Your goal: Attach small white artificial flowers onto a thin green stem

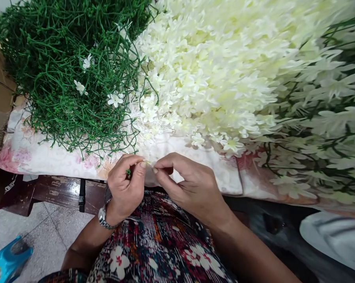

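Observation:
Close together over the table's front edge, my two hands meet at the fingertips. My left hand [127, 181] is closed in a pinch, with a bit of green artificial flower stem [128, 171] poking out among its fingers. Between the two hands shows a small, thin pale strand [148, 162]. Thumb and forefinger of my right hand [189, 181] are pinched at the strand's other end; its exact shape is too small to make out. Just beyond lie a heap of green plastic stems [77, 86] and a large pile of cream artificial petals [207, 74].
A flowered cloth [56, 161] covers the table. White bunches on green stems [307, 137] fill the right side. Several loose white blossoms, one of them a small flower [115, 99], sit on the green heap. A blue plastic object [11, 257] stands on the floor at lower left.

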`<action>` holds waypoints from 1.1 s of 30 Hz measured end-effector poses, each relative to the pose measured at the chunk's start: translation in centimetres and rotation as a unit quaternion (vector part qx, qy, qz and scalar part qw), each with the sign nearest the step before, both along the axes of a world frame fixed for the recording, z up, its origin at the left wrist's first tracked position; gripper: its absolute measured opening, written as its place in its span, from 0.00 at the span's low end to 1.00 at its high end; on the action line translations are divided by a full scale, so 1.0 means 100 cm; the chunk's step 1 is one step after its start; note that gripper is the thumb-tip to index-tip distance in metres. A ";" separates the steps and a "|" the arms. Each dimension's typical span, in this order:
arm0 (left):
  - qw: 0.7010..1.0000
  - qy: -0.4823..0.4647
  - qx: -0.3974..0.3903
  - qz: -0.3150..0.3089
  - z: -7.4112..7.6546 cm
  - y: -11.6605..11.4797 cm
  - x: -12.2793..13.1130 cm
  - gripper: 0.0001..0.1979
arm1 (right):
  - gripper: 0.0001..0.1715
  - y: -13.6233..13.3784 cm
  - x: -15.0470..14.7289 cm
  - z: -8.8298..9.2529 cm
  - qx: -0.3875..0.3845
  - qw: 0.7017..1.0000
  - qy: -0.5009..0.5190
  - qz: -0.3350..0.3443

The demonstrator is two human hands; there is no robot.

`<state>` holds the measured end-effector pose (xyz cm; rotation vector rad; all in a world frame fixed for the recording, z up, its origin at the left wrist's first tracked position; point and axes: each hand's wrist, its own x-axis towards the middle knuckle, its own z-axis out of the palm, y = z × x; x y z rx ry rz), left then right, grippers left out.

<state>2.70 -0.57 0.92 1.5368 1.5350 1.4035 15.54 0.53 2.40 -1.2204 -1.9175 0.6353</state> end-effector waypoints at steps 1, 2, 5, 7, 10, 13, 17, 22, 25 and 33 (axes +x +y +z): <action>1.000 0.006 0.005 -0.004 0.000 0.000 0.001 0.05 | 0.04 0.000 0.000 -0.001 0.002 1.000 -0.001 0.000; 1.000 0.015 0.009 -0.009 -0.001 -0.001 0.001 0.05 | 0.04 0.000 -0.001 -0.002 0.002 1.000 0.001 -0.003; 0.999 0.040 0.026 -0.023 -0.003 -0.002 0.002 0.06 | 0.04 -0.001 -0.001 -0.004 0.003 1.000 0.004 -0.023; 0.997 0.052 0.040 -0.030 -0.004 -0.003 0.003 0.07 | 0.03 -0.002 -0.001 -0.006 0.008 0.999 0.008 -0.037; 0.996 0.058 0.052 -0.034 -0.006 -0.004 0.002 0.09 | 0.03 -0.003 -0.002 -0.008 0.016 0.999 0.012 -0.046; 0.995 0.058 0.073 -0.040 -0.009 -0.004 0.001 0.09 | 0.03 -0.005 -0.004 -0.008 0.020 0.998 0.015 -0.057; 0.988 0.073 0.126 -0.057 -0.011 -0.004 0.000 0.11 | 0.03 -0.006 -0.005 -0.008 0.024 0.998 0.017 -0.052; 0.976 0.104 0.165 -0.102 -0.013 -0.004 -0.004 0.13 | 0.04 -0.006 -0.003 -0.009 0.038 0.998 0.038 -0.034; 0.979 0.067 0.152 -0.120 -0.014 -0.005 -0.005 0.12 | 0.05 -0.008 -0.001 -0.013 0.033 0.997 0.063 -0.030; 0.962 -0.205 -0.077 -0.161 -0.006 -0.006 -0.003 0.07 | 0.08 -0.014 0.007 -0.022 -0.025 0.988 0.151 -0.010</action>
